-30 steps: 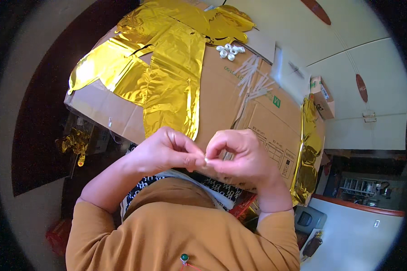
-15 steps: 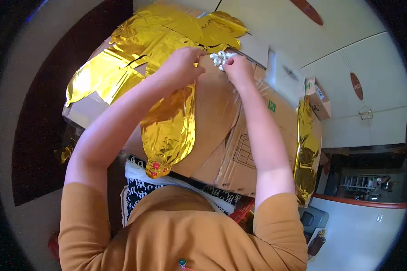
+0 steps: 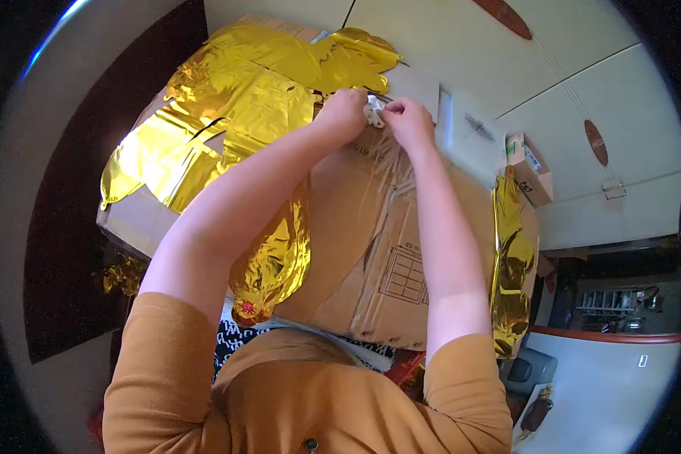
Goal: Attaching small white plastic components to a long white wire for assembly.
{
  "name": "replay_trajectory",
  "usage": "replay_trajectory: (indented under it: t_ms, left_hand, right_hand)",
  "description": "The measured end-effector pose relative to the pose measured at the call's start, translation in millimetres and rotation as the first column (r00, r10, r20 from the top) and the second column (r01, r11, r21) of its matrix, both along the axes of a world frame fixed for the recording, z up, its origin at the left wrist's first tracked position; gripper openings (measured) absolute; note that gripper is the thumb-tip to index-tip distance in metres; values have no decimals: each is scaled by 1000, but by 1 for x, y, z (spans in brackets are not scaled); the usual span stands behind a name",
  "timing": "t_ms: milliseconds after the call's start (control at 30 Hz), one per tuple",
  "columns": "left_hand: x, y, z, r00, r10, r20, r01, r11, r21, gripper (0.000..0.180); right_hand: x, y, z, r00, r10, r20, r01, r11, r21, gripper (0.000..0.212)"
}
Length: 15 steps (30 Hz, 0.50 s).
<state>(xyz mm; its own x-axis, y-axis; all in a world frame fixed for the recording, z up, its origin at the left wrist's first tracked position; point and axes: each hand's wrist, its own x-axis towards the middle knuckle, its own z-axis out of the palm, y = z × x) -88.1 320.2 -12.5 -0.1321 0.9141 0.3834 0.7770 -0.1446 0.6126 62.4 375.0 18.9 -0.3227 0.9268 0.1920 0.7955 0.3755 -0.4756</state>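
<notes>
1. Fingertips of the left hand [image 3: 346, 112] and right hand [image 3: 407, 121] pinch together on a small white cluster [image 3: 374, 111] at the far end of the cardboard box [image 3: 340, 227]. Both hands are closed small around it, so what exactly the cluster is made of cannot be told.
2. Both arms stretch out across the box top, probably because the cluster lies at its far edge, away from the body.
3. Just beside the cluster, toward the person, thin clear sticks [image 3: 392, 155] lie fanned on the cardboard, near at hand.
4. Left of the hands, flat gold foil balloons [image 3: 227, 106] are spread over the box, one piece [image 3: 272, 265] draping down its near side; the box seems to serve as a worktable.
5. Off the right side of the box hangs another gold foil piece [image 3: 511, 272], and a small carton [image 3: 531, 168] stands beyond it.
</notes>
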Motion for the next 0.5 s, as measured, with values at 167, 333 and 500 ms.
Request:
replay_trajectory:
  t_ms: [167,333,500]
  left_hand:
    - [-2,-13,12,999,4,43,-6,998,55,36]
    - [-25,-58,52,992,-30,121,42,994,-99,40]
    - [-29,-206,131,877,-181,445,298,931,-209,25]
  right_hand:
    - [8,20,-14,992,125,-13,-123,987,107,27]
    - [16,-7,9,989,143,50,-150,964,220,26]
    - [70,-163,71,921,354,-166,-339,934,109,10]
